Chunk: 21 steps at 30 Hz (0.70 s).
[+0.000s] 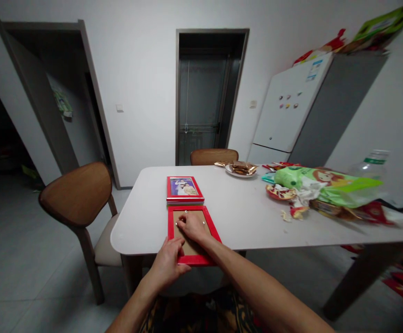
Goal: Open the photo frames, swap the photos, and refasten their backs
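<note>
A red picture frame lies face down at the table's near edge, its brown backing board showing. Small metal clips sit around the board. My left hand grips the frame's lower left corner, thumb along the near edge. Reaching over the board, my right hand has its fingers pinched together at a clip by the left rim; whether anything is between the fingertips is hidden. Just beyond lies a stack of red frames, the top photo frame face up with a picture of people.
On the white table, a plate of wrapped snacks stands at the back. A green packet, crumpled tissue, fruit peel and a clear plastic bottle crowd the right. Wooden chairs stand left and behind.
</note>
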Available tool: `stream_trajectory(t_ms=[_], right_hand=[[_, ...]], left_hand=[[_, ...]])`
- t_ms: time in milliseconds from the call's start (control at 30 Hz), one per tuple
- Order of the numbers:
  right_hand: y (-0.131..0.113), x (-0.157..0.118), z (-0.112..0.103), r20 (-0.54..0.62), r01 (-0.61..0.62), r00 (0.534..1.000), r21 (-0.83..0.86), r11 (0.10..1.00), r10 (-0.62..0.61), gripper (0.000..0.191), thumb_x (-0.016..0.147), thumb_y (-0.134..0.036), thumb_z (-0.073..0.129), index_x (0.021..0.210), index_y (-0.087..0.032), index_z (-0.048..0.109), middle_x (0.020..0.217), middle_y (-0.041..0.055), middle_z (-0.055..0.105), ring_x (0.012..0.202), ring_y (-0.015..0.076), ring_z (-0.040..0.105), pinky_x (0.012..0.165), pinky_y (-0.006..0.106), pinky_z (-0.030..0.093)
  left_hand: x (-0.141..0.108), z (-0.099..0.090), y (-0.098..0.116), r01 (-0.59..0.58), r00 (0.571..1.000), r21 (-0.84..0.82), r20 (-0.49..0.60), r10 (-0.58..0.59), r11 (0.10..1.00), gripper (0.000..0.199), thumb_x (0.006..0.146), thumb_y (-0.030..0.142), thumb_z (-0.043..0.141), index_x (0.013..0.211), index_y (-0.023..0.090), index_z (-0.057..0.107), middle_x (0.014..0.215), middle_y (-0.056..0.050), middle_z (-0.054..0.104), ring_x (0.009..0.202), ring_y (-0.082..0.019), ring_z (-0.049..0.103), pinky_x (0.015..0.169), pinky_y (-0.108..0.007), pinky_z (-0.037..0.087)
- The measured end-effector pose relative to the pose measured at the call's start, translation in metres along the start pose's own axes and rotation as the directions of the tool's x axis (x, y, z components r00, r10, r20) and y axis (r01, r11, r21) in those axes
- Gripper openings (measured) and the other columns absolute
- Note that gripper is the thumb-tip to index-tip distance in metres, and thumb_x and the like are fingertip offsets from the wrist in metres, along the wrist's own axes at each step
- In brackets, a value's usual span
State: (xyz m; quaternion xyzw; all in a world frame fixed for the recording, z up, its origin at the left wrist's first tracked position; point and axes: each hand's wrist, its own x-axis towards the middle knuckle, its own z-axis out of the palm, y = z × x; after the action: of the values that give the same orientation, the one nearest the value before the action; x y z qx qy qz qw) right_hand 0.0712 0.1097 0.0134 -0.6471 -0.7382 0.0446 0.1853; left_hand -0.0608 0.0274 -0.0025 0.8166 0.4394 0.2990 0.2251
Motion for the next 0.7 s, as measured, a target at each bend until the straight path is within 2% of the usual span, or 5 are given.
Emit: stream_trajectory(t_ms=[167,267,467,600,700], right_hand=[[0.017,0.014,0.002,-0.052,-0.108,0.993,-0.045,0.993,0.106,0.032,0.08,-0.03,0.037,0.091,-0.015,0.064,0.095,0.0128,0.059,0.089,0.0213,0.05,0.072,0.03,0.034],[0.021,0.017,0.004,-0.049,-0.137,0.99,-0.062,0.989,0.134,0.031,0.079,-0.032,0.039,0.09,-0.017,0.064,0.096,0.0123,0.057,0.092,0.0224,0.047,0.073,0.031,0.034],[0.019,0.018,0.003,-0.032,-0.129,0.991,-0.058,0.99,0.128,0.03,0.079,-0.037,0.039,0.097,-0.027,0.062,0.1,0.0085,0.054,0.094,0.0216,0.044,0.075,0.031,0.033],[0.02,0.014,-0.003,-0.03,-0.1,0.995,-0.036,0.994,0.099,0.03,0.078,-0.034,0.042,0.101,-0.026,0.061,0.099,0.0082,0.055,0.093,0.0205,0.045,0.076,0.03,0.033],[0.026,0.003,-0.01,-0.054,-0.065,0.996,-0.008,0.998,0.064,0.037,0.078,-0.034,0.043,0.113,-0.023,0.053,0.102,0.0078,0.054,0.094,0.0185,0.046,0.078,0.028,0.033]], left_hand=[[0.0,-0.002,0.002,0.032,0.999,-0.017,0.019,-0.031,0.999,0.041,0.051,0.015,0.071,0.089,0.018,0.055,0.1,-0.005,0.056,0.099,-0.022,0.048,0.089,-0.04,0.036],[0.001,0.0,0.0,0.023,1.0,-0.021,0.011,-0.023,1.0,0.033,0.051,0.015,0.071,0.08,0.017,0.056,0.101,-0.006,0.055,0.099,-0.022,0.048,0.088,-0.038,0.037],[0.003,0.002,-0.003,0.031,0.999,-0.027,0.013,-0.031,0.999,0.049,0.051,0.015,0.071,0.096,0.017,0.053,0.095,-0.005,0.057,0.093,-0.021,0.05,0.084,-0.037,0.04],[0.003,0.0,-0.002,0.027,1.0,-0.005,0.013,-0.027,1.0,0.037,0.049,0.015,0.072,0.082,0.017,0.056,0.1,-0.006,0.056,0.1,-0.023,0.047,0.086,-0.038,0.038],[0.003,0.0,-0.002,0.019,1.0,0.007,0.016,-0.019,1.0,0.036,0.05,0.015,0.072,0.082,0.016,0.055,0.097,-0.006,0.056,0.1,-0.023,0.047,0.085,-0.037,0.039]])
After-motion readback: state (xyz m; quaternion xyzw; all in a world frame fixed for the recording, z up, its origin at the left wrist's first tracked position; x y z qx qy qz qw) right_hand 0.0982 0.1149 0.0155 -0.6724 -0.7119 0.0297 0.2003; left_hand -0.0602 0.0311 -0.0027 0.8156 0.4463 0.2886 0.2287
